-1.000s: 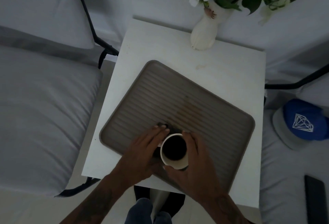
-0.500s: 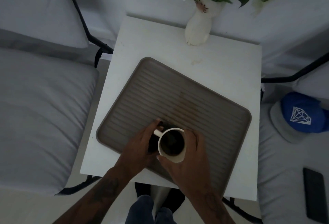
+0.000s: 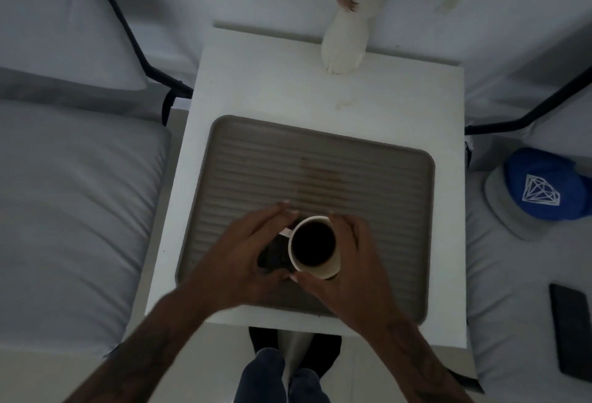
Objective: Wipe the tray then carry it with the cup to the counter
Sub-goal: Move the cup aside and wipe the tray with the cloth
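Looking down from the head camera, I see first my knees in dark trousers (image 3: 275,377) at the bottom edge, just under the near side of the white worktop (image 3: 282,95). Both forearms reach over that edge. My right hand (image 3: 349,261) is wrapped around the white cup (image 3: 315,247), thumb on the near side and fingers on the far side, so it grips the wall of the cup. The cup is upright, with dark liquid inside, and its handle points to the left. My left hand (image 3: 243,249) is curved with the fingers a little spread, close beside the cup on its handle side. Under this hand there is something dark, but I cannot tell what it is or whether the hand holds it.

The cup is over the near middle part of the grey ribbed tray (image 3: 400,204), which lies flat on the worktop. A brown stain (image 3: 317,175) runs across the ribs just behind the cup. At the far edge of the worktop stands a white vase (image 3: 344,47) with white flowers and green leaves. On the cushion to the right lie a blue cap (image 3: 538,184) and a black phone (image 3: 571,329).
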